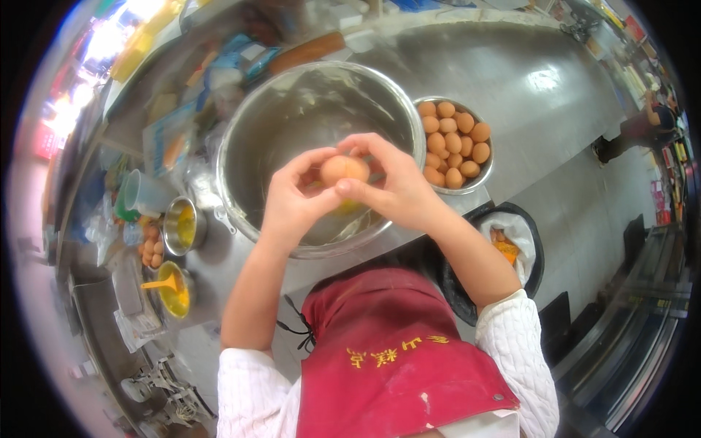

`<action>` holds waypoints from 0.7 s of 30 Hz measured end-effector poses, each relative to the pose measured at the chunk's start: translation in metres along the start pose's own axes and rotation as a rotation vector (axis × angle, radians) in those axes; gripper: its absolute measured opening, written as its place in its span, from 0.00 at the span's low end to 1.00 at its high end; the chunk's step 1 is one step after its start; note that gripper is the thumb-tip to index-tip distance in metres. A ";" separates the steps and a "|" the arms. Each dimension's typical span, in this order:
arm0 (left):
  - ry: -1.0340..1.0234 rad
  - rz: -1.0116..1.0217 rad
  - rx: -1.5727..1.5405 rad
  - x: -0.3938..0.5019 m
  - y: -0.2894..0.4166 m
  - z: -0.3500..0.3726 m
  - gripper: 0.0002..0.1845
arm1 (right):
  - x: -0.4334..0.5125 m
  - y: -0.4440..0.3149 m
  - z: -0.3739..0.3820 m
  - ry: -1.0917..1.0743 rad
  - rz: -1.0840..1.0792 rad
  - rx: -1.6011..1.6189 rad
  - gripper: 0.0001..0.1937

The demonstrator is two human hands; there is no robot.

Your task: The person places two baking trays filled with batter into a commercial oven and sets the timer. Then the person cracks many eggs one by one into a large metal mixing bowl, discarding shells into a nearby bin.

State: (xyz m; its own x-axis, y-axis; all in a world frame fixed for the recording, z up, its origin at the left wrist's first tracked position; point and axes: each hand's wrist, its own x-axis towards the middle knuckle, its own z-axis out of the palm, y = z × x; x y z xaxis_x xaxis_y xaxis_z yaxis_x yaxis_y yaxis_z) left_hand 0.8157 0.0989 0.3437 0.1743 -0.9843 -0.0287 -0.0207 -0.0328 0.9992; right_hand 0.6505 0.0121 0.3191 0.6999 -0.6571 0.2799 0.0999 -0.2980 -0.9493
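A brown egg (344, 169) with a visible crack line is held between both hands over a large round metal bowl (246, 137). My left hand (301, 191) grips its left side with thumb and fingers. On its right side, my right hand (386, 180) holds it too, the thumb across the front of the shell. Some yellow egg shows in the bowl below the hands. Against the large bowl's right side stands a smaller metal bowl (489, 178) filled with several whole brown eggs (452, 143).
At the left are a metal bowl with yellow egg (187, 227), another with an orange spatula (164, 283), more eggs (151, 247) and a plastic jug (145, 192). A lined bin (528, 241) with shells stands below the counter's right edge. A person (649, 123) is far right.
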 end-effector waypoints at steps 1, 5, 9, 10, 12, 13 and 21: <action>0.010 -0.019 -0.014 -0.001 -0.001 -0.003 0.23 | 0.002 0.003 0.003 0.040 -0.033 -0.009 0.24; 0.045 0.124 0.076 0.000 -0.012 -0.019 0.23 | 0.007 0.000 0.005 0.014 -0.176 -0.086 0.18; 0.060 0.513 0.685 0.005 -0.008 -0.035 0.27 | 0.016 0.012 0.002 0.029 -0.516 -0.479 0.19; 0.065 0.599 0.845 0.006 -0.005 -0.035 0.28 | 0.016 0.015 0.003 0.048 -0.583 -0.575 0.20; 0.076 0.706 1.044 0.008 0.000 -0.032 0.29 | 0.014 0.017 0.003 0.072 -0.561 -0.631 0.21; 0.081 0.726 1.083 0.009 0.001 -0.030 0.30 | 0.013 0.017 0.003 0.085 -0.550 -0.660 0.21; -0.140 0.485 0.520 0.014 0.020 0.048 0.42 | -0.039 0.009 -0.034 0.208 -0.379 -0.368 0.25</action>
State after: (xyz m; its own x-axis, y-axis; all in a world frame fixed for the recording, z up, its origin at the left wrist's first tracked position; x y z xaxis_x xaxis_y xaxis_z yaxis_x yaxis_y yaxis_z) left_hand 0.7702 0.0764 0.3618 -0.1007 -0.9207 0.3771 -0.5354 0.3697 0.7594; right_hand 0.6000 0.0115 0.3041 0.5053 -0.5685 0.6492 0.0383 -0.7368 -0.6750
